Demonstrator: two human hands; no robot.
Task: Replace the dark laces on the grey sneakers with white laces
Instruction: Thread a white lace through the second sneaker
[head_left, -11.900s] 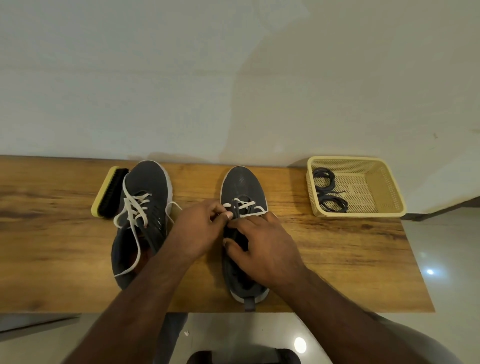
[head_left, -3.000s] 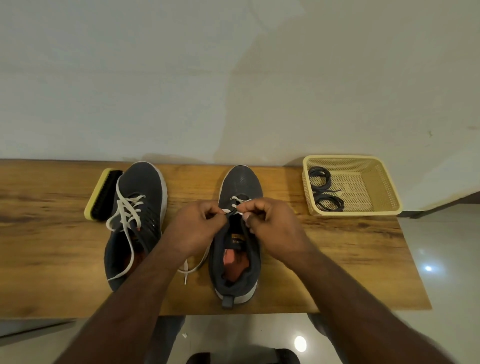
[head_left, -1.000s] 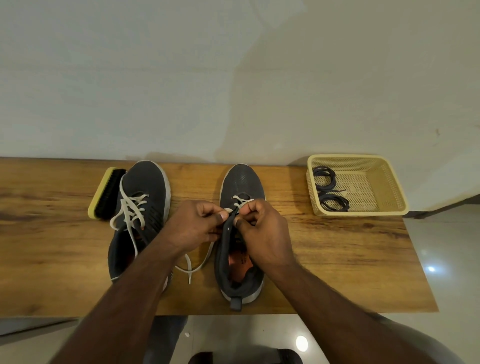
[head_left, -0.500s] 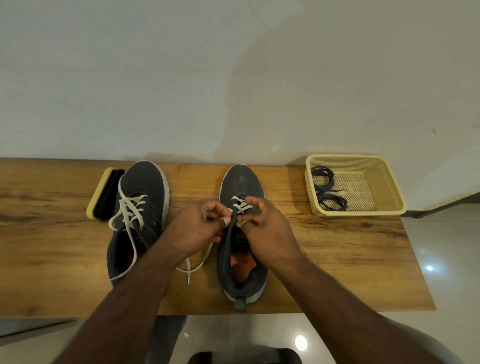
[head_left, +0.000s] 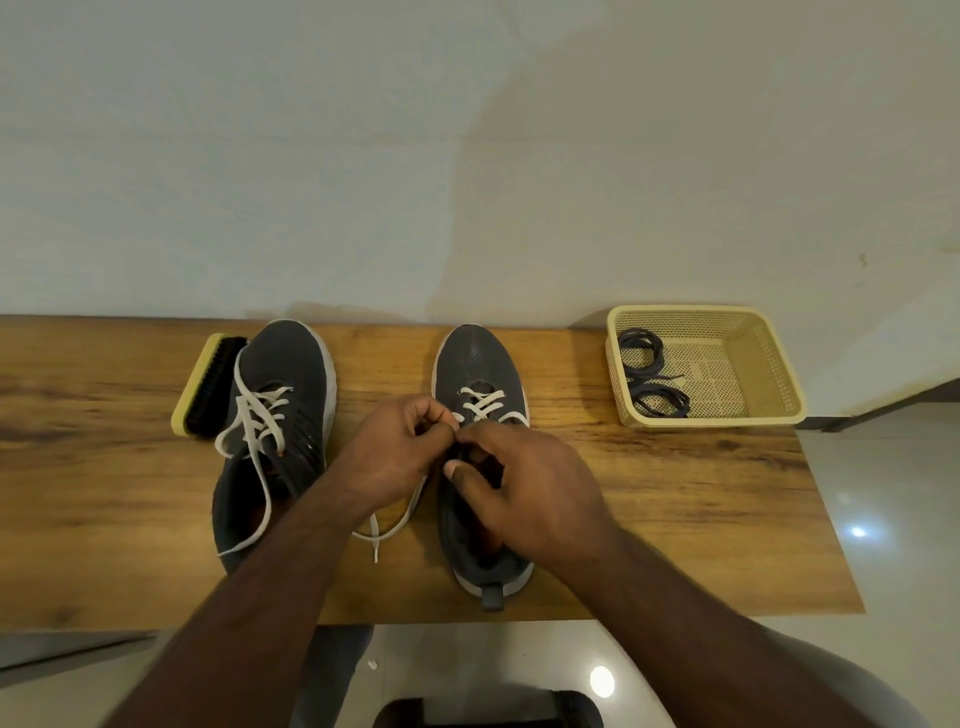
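A home, most likely: a wooden surface (head_left: 675, 493) against a plain pale wall (head_left: 467, 156), glossy floor tiles (head_left: 883, 493), a shoe brush (head_left: 208, 384), a plastic basket (head_left: 779, 364).

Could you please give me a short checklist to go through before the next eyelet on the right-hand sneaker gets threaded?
1. Dark laces out of the way: ok, two coils lie in the yellow basket.
2. Right-hand sneaker steady on the bench: ok, it sits flat, toe to the wall.
3. Lower rows of the white lace crossed evenly: ok, two crossings show near the toe.
4. Grip on the lace: left hand pinches it beside the tongue, ok; what the right hand holds, cannot tell.
5. Free lace end untangled: ok, it trails loose on the bench.
6. Left-hand sneaker finished: not ok, laced but untied.
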